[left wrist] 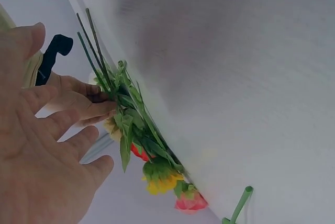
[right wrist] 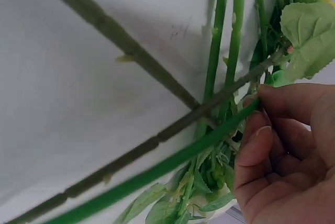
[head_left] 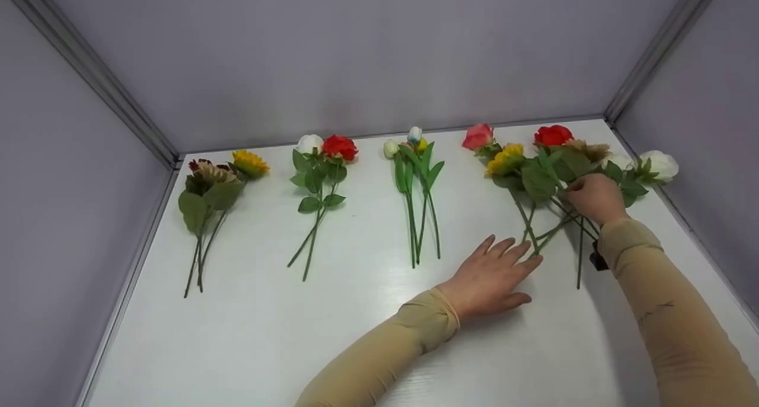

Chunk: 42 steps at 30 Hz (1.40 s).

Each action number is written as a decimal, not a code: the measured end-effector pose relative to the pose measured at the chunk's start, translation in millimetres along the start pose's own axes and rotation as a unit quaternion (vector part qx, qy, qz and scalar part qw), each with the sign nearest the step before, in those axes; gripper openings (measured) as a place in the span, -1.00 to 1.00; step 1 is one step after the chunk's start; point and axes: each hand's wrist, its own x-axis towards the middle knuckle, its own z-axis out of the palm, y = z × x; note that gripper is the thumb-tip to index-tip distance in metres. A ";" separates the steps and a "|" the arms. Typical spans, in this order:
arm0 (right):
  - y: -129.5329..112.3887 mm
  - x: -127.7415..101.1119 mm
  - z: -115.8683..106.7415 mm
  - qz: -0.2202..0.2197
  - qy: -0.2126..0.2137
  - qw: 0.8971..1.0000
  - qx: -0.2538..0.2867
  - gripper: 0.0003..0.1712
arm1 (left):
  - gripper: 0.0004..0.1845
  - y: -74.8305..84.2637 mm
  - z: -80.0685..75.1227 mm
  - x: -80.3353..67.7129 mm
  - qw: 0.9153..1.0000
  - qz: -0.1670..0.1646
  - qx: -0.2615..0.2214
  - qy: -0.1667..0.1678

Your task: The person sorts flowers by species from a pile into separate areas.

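Head view: three sorted bunches (head_left: 320, 175) are laid on the table (head_left: 356, 312), while the mixed pile (head_left: 551, 164) is pinched by right-hand fingers (head_left: 584, 193), left hand (head_left: 492, 276) spread flat.

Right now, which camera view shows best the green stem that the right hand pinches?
The right wrist view: the green stem runs close, pinched by the right hand. The head view shows tangled stems; the left wrist view, distant ones.

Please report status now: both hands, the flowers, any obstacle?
Right hand pinches green stem in mixed artificial flower pile. Left hand open, flat on white table. Crossing stems tangled.
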 end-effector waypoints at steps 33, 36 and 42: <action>-189.4 -32.4 90.3 0.014 -0.120 0.871 0.476 -0.54 | -0.51 -86.3 -0.8 -97.4 0.740 -0.268 -0.607 0.107; -209.7 -37.8 104.6 0.013 -0.131 0.855 0.502 -0.58 | -0.54 -91.7 2.4 -113.7 0.703 -0.279 -0.644 0.121; -232.7 -43.8 123.9 0.011 -0.135 0.838 0.529 -0.66 | -0.61 -97.3 5.7 -130.3 0.660 -0.299 -0.676 0.138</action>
